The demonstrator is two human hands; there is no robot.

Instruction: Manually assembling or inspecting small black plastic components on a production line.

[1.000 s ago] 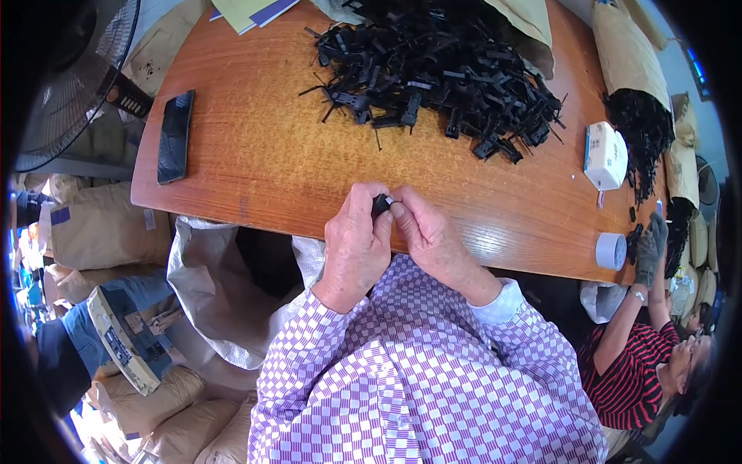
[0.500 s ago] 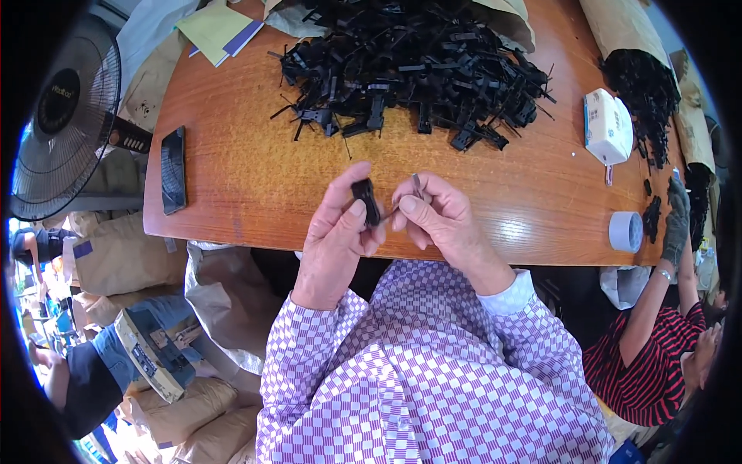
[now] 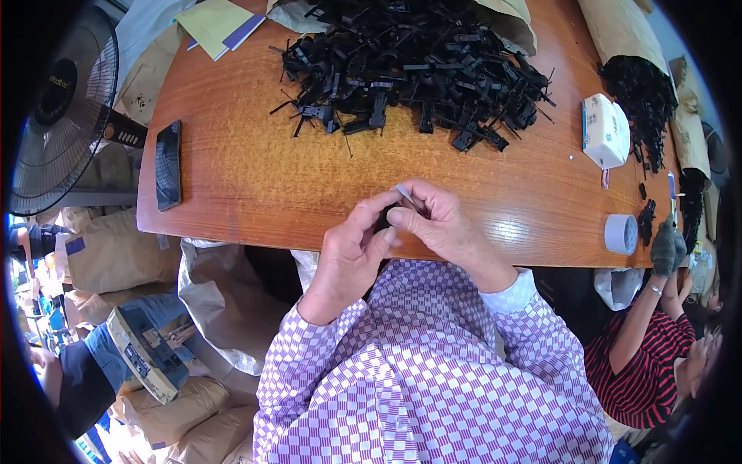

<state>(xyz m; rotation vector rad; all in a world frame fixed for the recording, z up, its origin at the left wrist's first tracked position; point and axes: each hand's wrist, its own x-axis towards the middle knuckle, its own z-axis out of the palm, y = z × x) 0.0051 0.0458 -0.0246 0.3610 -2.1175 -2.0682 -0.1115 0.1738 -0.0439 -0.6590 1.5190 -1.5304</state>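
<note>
My left hand (image 3: 349, 246) is closed around a small black plastic part (image 3: 382, 220), held just over the table's near edge. Most of that part is hidden behind fingers. My right hand (image 3: 442, 223) pinches a thin grey strip, perhaps a small blade (image 3: 406, 194), between thumb and fingers. Its upper end sticks out above the right thumb. The two hands meet, the right fingertips lying against the black part. Beyond them on the wooden table (image 3: 232, 162) spreads a large heap of black plastic parts (image 3: 410, 85), some with thin prongs.
A phone (image 3: 168, 166) lies at the table's left, near a fan (image 3: 62, 100). At the right stand a tissue pack (image 3: 605, 131) and a tape roll (image 3: 621, 233). A gloved co-worker's hand (image 3: 666, 247) is by the right edge. Paper sacks (image 3: 116, 251) fill the left floor.
My hands have come together, the right fingers now over the black part, which was more exposed before. The co-worker's gloved hand at the right has moved nearer to that person.
</note>
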